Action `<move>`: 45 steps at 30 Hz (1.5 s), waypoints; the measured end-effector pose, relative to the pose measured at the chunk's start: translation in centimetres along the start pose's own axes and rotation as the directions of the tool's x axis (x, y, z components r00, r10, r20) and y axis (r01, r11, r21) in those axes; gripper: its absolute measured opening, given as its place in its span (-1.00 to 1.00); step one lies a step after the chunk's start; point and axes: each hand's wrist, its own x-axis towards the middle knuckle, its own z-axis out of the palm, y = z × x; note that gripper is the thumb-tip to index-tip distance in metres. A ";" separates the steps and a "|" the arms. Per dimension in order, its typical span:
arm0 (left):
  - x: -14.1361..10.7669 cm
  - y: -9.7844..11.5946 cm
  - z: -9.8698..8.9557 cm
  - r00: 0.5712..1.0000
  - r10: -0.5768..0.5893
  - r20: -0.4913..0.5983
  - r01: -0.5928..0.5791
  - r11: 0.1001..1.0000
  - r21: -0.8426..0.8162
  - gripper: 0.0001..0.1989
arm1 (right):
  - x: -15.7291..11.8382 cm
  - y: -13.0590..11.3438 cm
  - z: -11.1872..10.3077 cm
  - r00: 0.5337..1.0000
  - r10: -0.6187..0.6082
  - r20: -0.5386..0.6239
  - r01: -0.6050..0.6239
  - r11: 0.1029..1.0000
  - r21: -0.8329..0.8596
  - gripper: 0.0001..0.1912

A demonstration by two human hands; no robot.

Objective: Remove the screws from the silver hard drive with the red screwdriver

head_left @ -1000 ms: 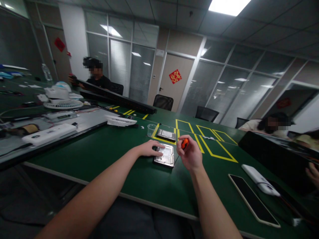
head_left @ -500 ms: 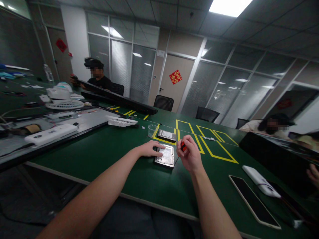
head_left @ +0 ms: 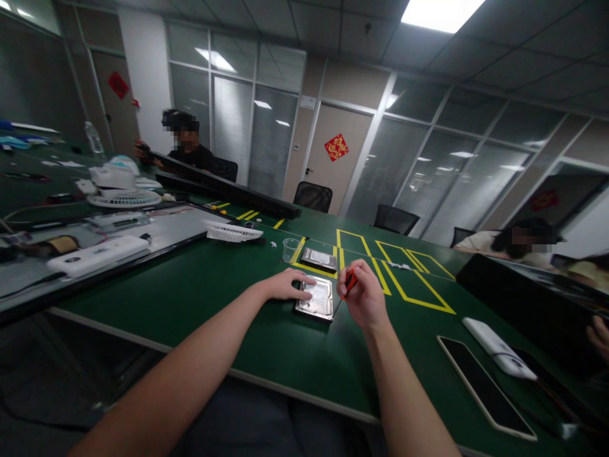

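Observation:
A silver hard drive lies flat on the green table in front of me. My left hand rests on its left side, thumb and fingers apart across the metal top. In my right hand is a screwdriver with a red and black handle, fingers closed round it. Its thin shaft slants down to the drive's near right corner; whether the tip sits in a screw is too small to tell. Just behind lies a second hard drive inside a yellow tape outline.
A clear plastic cup and a white fan grille stand left of the drives. A phone and a white power bank lie at right, near a large black panel. Two co-workers sit across and to the right.
The screwdriver handle has turned slightly in my right hand, showing more of its red side. My left hand keeps its place on the hard drive.

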 end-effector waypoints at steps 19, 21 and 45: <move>0.0 -0.3 0.0 1.000 0.015 -0.006 -0.015 1.000 -0.015 -0.34 | 0.1 0.0 0.0 1.000 -0.004 -0.017 0.004 1.000 -0.011 -0.84; 0.1 -0.5 0.1 0.999 0.033 -0.016 -0.033 0.999 -0.012 -0.34 | 0.1 0.0 0.0 1.000 -0.005 -0.016 0.005 1.000 -0.009 -0.84; 0.2 -0.6 0.0 1.000 0.012 0.006 -0.012 1.000 0.003 -0.30 | 0.2 0.0 0.0 1.000 -0.006 -0.017 0.006 1.000 0.025 -0.89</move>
